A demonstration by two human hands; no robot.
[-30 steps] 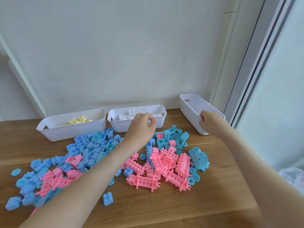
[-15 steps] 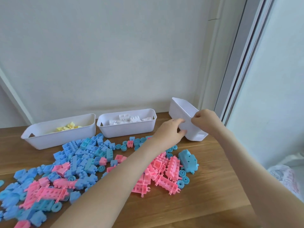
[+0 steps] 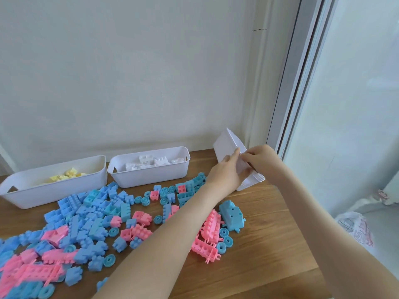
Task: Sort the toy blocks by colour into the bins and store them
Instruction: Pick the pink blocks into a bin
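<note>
An empty white bin (image 3: 226, 145) at the back right is tipped up on its near end. My left hand (image 3: 224, 173) grips its left wall, and my right hand (image 3: 262, 161) grips its rim from the right. At the back stand a bin with yellow blocks (image 3: 54, 184) on the left and a bin with white blocks (image 3: 151, 172) in the middle. Blue blocks (image 3: 90, 210) and pink blocks (image 3: 209, 236) lie mixed in a loose pile across the wooden table (image 3: 269, 244); my left forearm hides part of the pile.
A large blue block (image 3: 232, 215) and blue wheels lie just below the tipped bin. The wall runs behind the bins. A window frame (image 3: 298, 83) stands at the table's right edge, with a plastic bag (image 3: 356, 229) on the floor beyond.
My left hand moved from over the white-block bin across to the right bin. Both hands now hold that bin, which has tilted up from lying flat.
</note>
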